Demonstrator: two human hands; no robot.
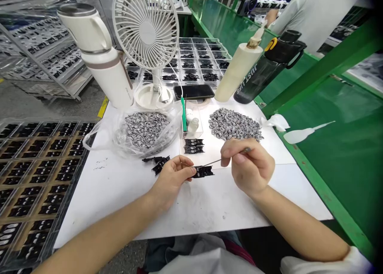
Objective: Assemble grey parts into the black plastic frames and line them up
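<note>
My left hand pinches one end of a small black plastic part just above the white tabletop. A thin metal rod-like tool is gripped in my right hand, and its tip reaches the black part by my left fingertips. Whether the tip touches it, I cannot tell. Beyond my hands lie two similar black parts side by side, with shiny oval pieces set in them. More black parts rest left of my left hand. A loose pile of small grey pieces spreads behind my right hand.
A plastic bag of grey pieces sits at left, behind it a white fan and white flask. A phone, glue-like bottle and black bottle stand at the back. Compartment trays flank the table's left; a green frame edges the right.
</note>
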